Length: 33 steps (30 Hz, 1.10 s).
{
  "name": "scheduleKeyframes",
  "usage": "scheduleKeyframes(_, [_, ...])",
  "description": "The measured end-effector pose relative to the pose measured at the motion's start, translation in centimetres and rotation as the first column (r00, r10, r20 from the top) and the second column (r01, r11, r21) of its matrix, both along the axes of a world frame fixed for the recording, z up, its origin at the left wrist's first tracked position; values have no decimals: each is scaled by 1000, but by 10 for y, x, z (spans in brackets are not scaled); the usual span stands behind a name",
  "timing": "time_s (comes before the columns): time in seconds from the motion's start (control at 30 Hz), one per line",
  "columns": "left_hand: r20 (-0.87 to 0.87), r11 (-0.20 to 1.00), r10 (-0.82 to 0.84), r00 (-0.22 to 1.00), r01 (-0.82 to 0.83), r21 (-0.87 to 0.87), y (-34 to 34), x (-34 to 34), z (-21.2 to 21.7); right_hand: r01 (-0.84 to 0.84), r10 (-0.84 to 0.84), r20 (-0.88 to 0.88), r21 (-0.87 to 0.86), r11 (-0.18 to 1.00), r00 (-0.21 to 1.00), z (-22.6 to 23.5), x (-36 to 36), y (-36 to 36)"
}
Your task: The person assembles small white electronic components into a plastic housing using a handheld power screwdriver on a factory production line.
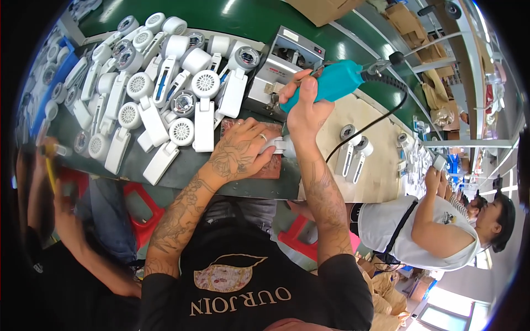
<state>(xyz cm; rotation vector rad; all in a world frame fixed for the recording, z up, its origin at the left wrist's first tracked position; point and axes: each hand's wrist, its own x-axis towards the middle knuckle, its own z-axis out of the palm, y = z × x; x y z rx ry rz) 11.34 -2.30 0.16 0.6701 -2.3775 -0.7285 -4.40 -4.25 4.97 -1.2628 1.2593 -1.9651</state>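
In the head view, the left hand (238,150) lies bent over a white fan piece (279,145) on the reddish-brown mat (266,170), thumb against the casing, apparently to keep it from sliding or turning; the palm hides much of the piece, which sits at the mat's three o'clock edge. The right hand (310,107) wraps firmly around a teal power tool (343,80) at about one to two o'clock from the mat, its nose slanting toward seven o'clock, likely so the working end meets the piece; whether it touches cannot be told. A black cord (376,119) loops off around three o'clock of the tool, perhaps routed that way to spare the wrist. A grey metal machine (258,91) stands near the mat's twelve o'clock, presumably for easy reach. The heap of white fans (157,83) fills ten to eleven o'clock, on the left hand's side, while two fan units (353,157) lie at three o'clock on the pale board (381,179), seemingly kept apart from the heap.
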Motion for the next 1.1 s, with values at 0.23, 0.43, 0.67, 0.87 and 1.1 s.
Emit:
scheduleKeyframes(0.23, [-12,999,-7,1000,7,-35,-3,-3,2,-38,34,37,100,994,999,12,-7,72])
scheduleKeyframes(0.43, [-42,1000,-12,999,11,-18,-3,-8,3,-26,19,58,118,993,998,-1,-12,87])
scheduleKeyframes(0.67, [-6,1000,-13,1000,13,0,0,-7,5,-54,47,67,107,993,997,-12,-13,88])
scheduleKeyframes(0.87, [31,1000,-22,999,22,-17,-2,-10,5,-82,77,104,43,996,992,-21,-12,84])
scheduleKeyframes(1.1, [5,1000,-4,1000,4,-23,-6,-4,10,-129,126,84,35,991,988,-19,-4,79])
